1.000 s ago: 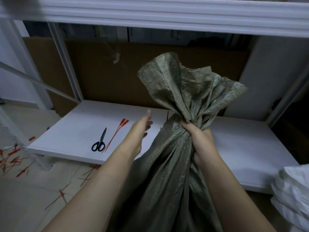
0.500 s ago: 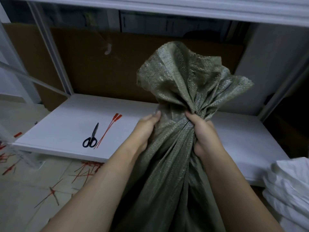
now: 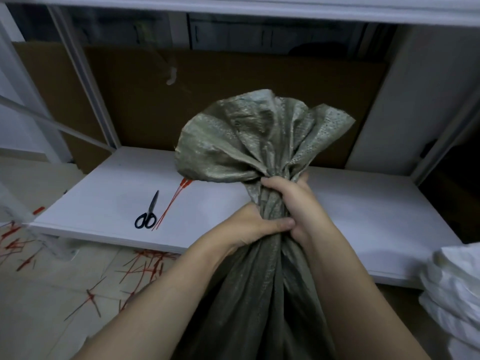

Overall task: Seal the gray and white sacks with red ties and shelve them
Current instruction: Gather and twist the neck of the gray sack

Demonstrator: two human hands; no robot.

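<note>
A gray woven sack stands in front of me, its mouth gathered into a twisted neck with the loose top flaring above. My right hand grips the neck high up. My left hand grips the same neck just below it, thumb across the front. Red ties lie on the white shelf to the left, beside black scissors. A white sack shows at the right edge.
A second shelf board runs overhead, carried by white uprights. Brown cardboard backs the rack. Several used red ties litter the tiled floor at the left.
My left hand went from reaching forward in the air to closing round the sack's neck below my right hand. The neck is bunched tighter and the flared top sits lower.
</note>
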